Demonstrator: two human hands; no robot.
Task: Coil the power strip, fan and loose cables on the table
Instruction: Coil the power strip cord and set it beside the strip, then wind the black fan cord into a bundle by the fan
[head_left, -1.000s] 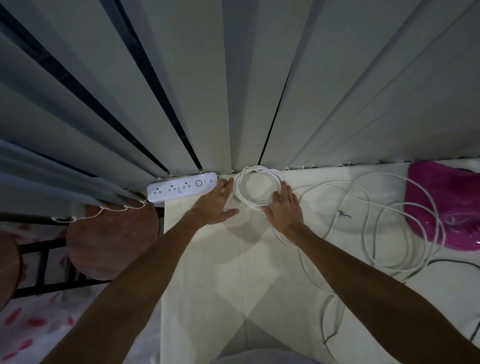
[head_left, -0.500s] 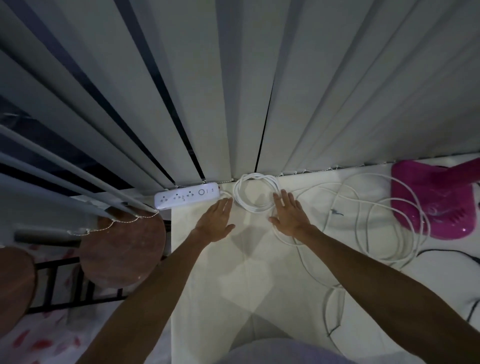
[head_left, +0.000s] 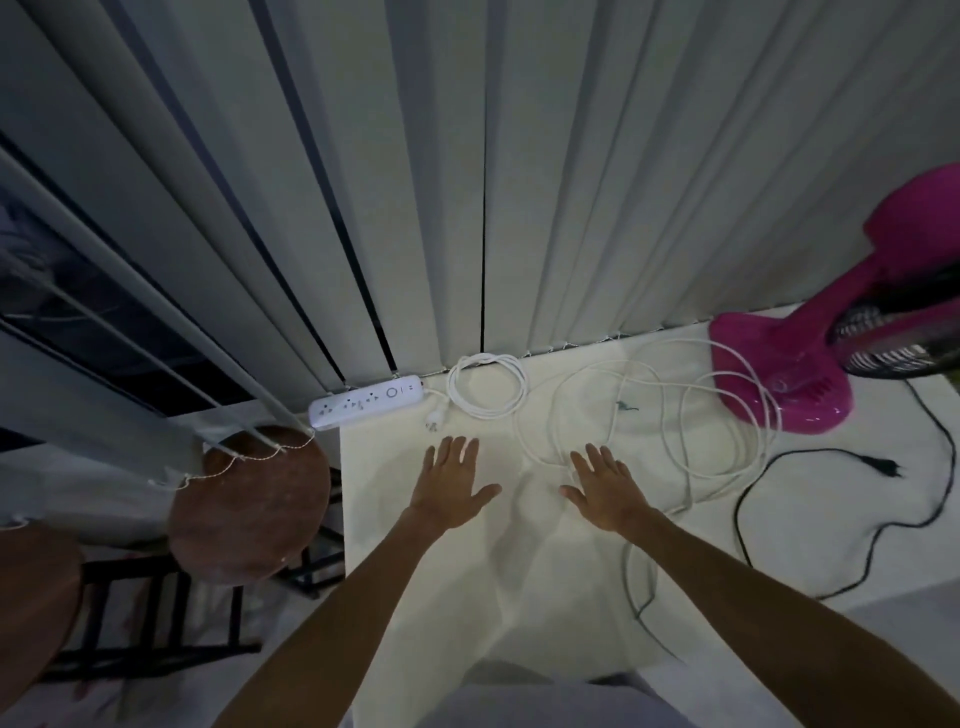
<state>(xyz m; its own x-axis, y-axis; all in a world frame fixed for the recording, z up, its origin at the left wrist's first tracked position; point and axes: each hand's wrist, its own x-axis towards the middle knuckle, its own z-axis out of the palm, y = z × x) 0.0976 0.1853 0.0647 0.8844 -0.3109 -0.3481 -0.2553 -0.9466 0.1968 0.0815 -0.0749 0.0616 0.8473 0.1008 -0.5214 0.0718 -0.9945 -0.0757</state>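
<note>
Power strip (head_left: 365, 408) cord (head_left: 487, 384) is coiled. The loose white cable (head_left: 670, 415) and fan (head_left: 810, 358) lead remain. Your left hand (head_left: 451, 486) and right hand (head_left: 605, 486) are spread flat, empty.

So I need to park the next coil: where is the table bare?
Bare cloth lies around the left hand, below the white power strip and coiled white cord. Right of the right hand, loose white cable and black cable crowd it.

White table (head_left: 426, 571) with power strip (head_left: 365, 408), cables (head_left: 649, 415), fan (head_left: 789, 374)
</note>
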